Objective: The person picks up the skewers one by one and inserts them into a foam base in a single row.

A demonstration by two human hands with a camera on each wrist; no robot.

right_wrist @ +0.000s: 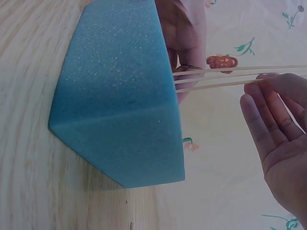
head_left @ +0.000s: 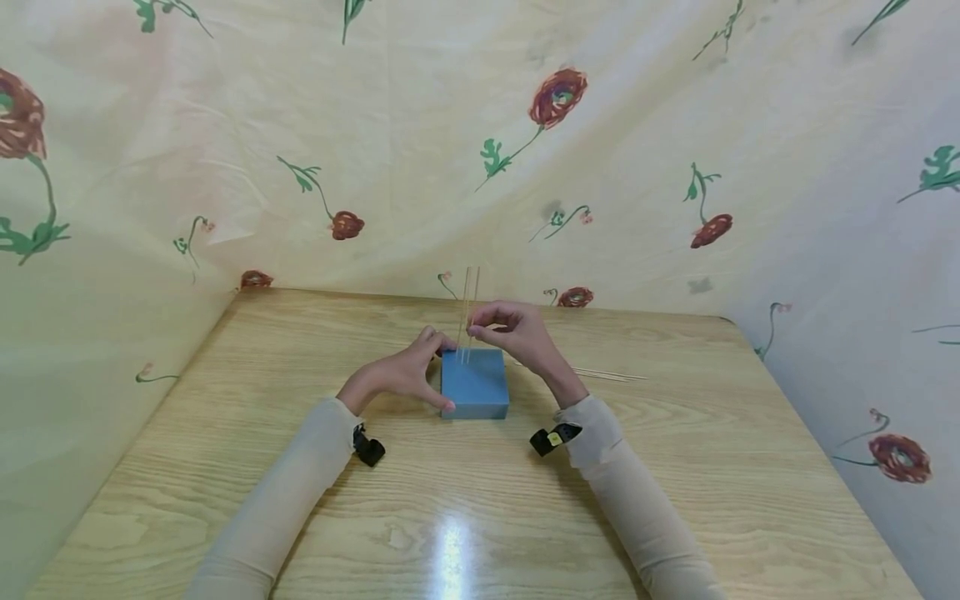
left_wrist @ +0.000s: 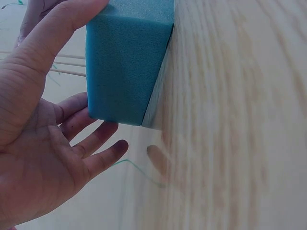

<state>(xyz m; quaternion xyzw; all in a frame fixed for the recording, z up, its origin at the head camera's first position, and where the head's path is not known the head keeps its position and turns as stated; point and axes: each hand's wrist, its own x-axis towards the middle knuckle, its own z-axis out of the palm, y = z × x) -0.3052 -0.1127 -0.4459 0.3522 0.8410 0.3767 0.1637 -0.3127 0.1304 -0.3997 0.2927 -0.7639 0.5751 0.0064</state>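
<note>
Your left hand (head_left: 405,368) holds the blue, boxy foam block (head_left: 476,385) on the pale wooden bench (head_left: 375,525), thumb in front and fingers behind. Your right hand (head_left: 519,331) pinches one thin, pale wooden stick (right_wrist: 211,87) that meets the block's top, just beside two more upright sticks (right_wrist: 230,70). Loose sticks (head_left: 611,375) lie to the right.

Left fingers (left_wrist: 106,157) spread opposite the thumb (left_wrist: 60,26), right fingers (right_wrist: 259,117) pinched, forearms (head_left: 637,508) angled forward.

matt foam block (head_left: 474,385) being shown, smooth wooden sticks (head_left: 464,308) being seen at twelve o'clock, glossy wood-grain tabletop (head_left: 453,492) being lit at six
</note>
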